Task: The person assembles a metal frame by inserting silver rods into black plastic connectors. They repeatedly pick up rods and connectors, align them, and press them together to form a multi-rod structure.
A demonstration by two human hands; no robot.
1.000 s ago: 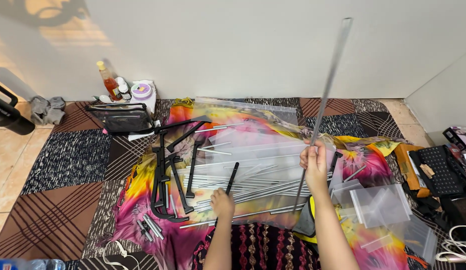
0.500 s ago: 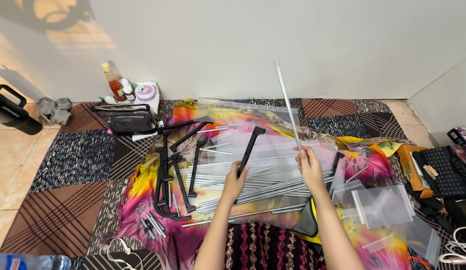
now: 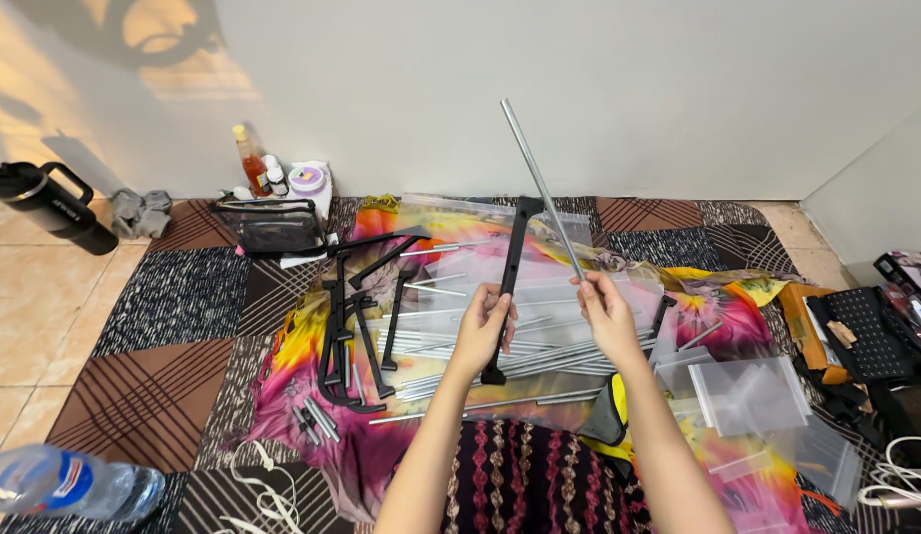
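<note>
My left hand [image 3: 482,328] grips a black plastic bar [image 3: 513,265] near its lower half and holds it almost upright. My right hand [image 3: 605,314] pinches the lower end of a long silver metal rod [image 3: 540,186], which leans up and to the left and crosses the top of the black bar. Both are raised above a pile of silver rods [image 3: 460,346] lying on clear plastic over a bright tie-dye cloth [image 3: 292,356]. More black bars [image 3: 357,316] lie to the left of the pile.
Clear zip bags [image 3: 752,396] lie at right beside a black keyboard-like case [image 3: 866,331]. A black flask [image 3: 47,206], small bottles [image 3: 268,173] and a clear pouch [image 3: 273,225] stand at the back left. A water bottle [image 3: 65,483] lies near left. White cords [image 3: 901,480] sit far right.
My left hand has lifted a black bar off the cloth and raised it upright. My right hand has tipped the silver rod from leaning right to leaning left, toward the bar.
</note>
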